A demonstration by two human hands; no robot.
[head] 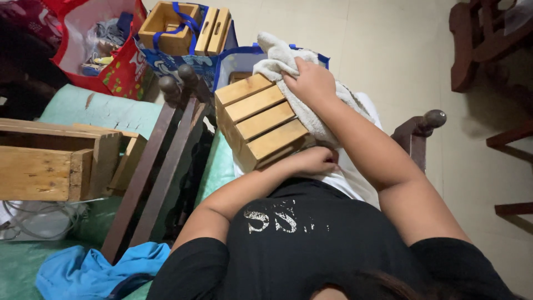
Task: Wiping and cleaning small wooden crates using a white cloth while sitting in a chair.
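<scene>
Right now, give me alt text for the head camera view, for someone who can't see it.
Seen from above, a seated person steadies a slatted wooden crate on their lap with the left hand while the right hand presses a pale cloth against it. More wooden crates sit to one side, and others fill a blue bag on the floor.

R hand (312, 80) w/ cloth (283, 61) on crate (260, 119)

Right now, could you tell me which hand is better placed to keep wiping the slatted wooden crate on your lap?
The right hand, probably: it already presses the white cloth against the far edge of the wooden crate. The left hand is occupied bracing the crate's near bottom corner.
</scene>
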